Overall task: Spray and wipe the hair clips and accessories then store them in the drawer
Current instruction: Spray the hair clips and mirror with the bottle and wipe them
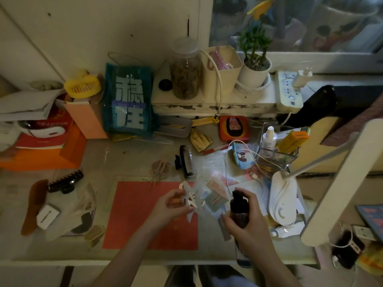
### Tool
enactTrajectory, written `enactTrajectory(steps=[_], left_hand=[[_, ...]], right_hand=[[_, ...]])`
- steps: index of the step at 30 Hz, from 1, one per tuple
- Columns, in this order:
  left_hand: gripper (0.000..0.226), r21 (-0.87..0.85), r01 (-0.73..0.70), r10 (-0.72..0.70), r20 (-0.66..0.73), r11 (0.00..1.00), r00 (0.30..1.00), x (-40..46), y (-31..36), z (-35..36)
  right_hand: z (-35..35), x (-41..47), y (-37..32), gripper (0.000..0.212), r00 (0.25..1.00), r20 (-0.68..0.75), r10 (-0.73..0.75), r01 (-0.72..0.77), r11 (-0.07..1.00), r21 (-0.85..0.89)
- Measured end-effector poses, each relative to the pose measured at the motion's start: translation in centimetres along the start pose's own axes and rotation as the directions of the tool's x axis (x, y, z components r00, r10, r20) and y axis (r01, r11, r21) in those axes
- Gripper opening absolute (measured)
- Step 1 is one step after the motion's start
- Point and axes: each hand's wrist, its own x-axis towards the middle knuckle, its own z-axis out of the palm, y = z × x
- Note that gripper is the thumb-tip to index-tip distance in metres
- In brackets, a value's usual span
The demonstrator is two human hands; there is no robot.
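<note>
The right hand (246, 222) wraps its grip around the lower body of a dark spray bottle (239, 210), fingers curled round it and one finger lying up beside the black pump head, apparently ready to press. The nozzle seems to face left toward the other hand, which would put any mist on the clip rather than on the clutter.

The left hand (172, 206) pinches a pale, translucent hair clip (189, 200) between thumb and fingertips, its grip closed on the clip's edge alone. Holding it by the edge, raised above the red mat (145, 220), leaves most of its surface bare to the spray and keeps it off the dusty counter (124, 162). The two hands sit near each other but apart, with clip and bottle not touching.

Further out, other accessories lie on the counter: a black claw clip (65, 182) at the left beside a brown comb (34, 206), a larger black and clear claw clip (185, 161) beyond the mat, and a pinkish clip (159, 168) near it. Their spread suggests they are waiting their turn. A white desk lamp (283, 199) stands just right of the bottle, lighting the work. No drawer is visible, and I cannot make out a wiping cloth with certainty; judging by this, the task is at its spraying step, with storing to come.
</note>
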Motion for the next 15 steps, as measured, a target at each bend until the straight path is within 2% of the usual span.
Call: enactTrajectory(steps=[3, 6, 8, 11, 15], left_hand=[[0.047, -0.038, -0.077, 0.074, -0.079, 0.996, 0.994, -0.2, 4.3, -0.6], [0.046, -0.124, -0.171, 0.161, -0.084, 0.977, 0.983, -0.6, 9.7, -1.4], [0.042, -0.187, -0.249, 0.23, -0.119, 0.95, 0.966, -1.5, 13.6, -2.0], [0.05, -0.226, -0.377, 0.352, -0.144, 0.898, 0.925, -3.2, 19.2, -2.9], [0.047, -0.276, -0.507, 0.472, -0.186, 0.817, 0.862, -5.0, 25.1, -3.5]], right_hand=[[-1.0, 0.8, -2.7, 0.074, 0.992, 0.005, -0.122, 0.122, 0.992, -0.04], [-2.6, 1.9, -6.4, 0.082, 0.952, 0.014, -0.305, 0.305, 0.946, -0.106], [-3.9, 2.5, -9.5, 0.074, 0.92, 0.025, -0.392, 0.392, 0.912, -0.121], [-5.6, 3.4, -14.1, 0.061, 0.833, -0.016, -0.553, 0.546, 0.827, -0.133], [-7.6, 4.1, -19.2, 0.063, 0.746, -0.072, -0.663, 0.647, 0.746, -0.159]])
